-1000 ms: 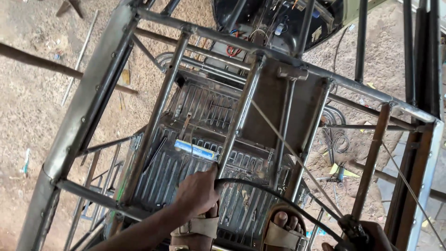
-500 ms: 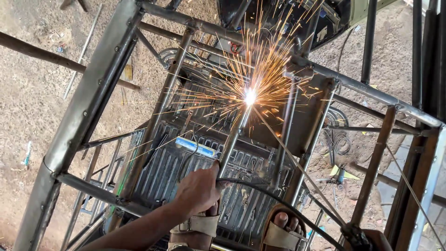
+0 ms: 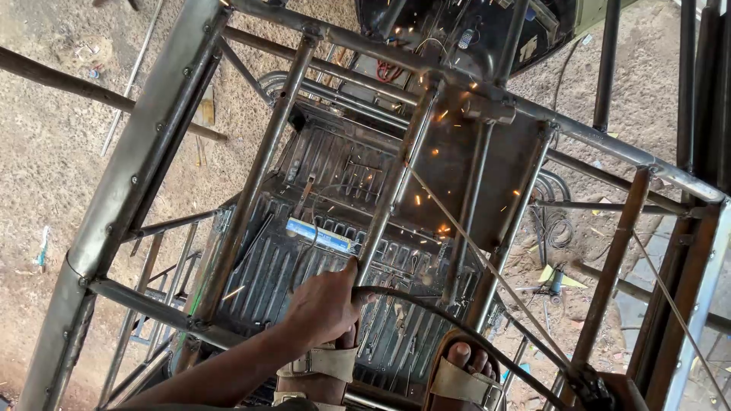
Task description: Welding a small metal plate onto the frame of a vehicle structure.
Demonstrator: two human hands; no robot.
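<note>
My left hand [image 3: 324,304], low in the middle of the frame, has its grip clenched around a black cable [image 3: 426,312], with the thumb pressed against an upright tube [image 3: 388,205]. The cable curves off toward the lower right corner. There a rod holder [image 3: 590,384] sits at the very edge, and my right hand [image 3: 632,390] is almost wholly cut off, so I cannot tell how its grip stands.

From the holder a thin welding rod [image 3: 487,262] slants up and left to where the tube meets the cross rail, in the upper middle of the picture. No arc is burning at the tip. Only scattered sparks [image 3: 442,228] show around the tube and the flat plate beside it.

The tube belongs to a metal frame [image 3: 137,175] that fills the frame from upper left to right. Its rails and uprights already look joined at the corners, so I judge the skeleton largely built and this upper joint the one in hand. I cannot see whether its seam is closed.

My sandals [image 3: 320,365] rest on a bar at the bottom edge. Below them lie a ribbed sheet [image 3: 259,266] with a blue and white box [image 3: 320,234] on it, and sandy ground [image 3: 46,152] at the left.
</note>
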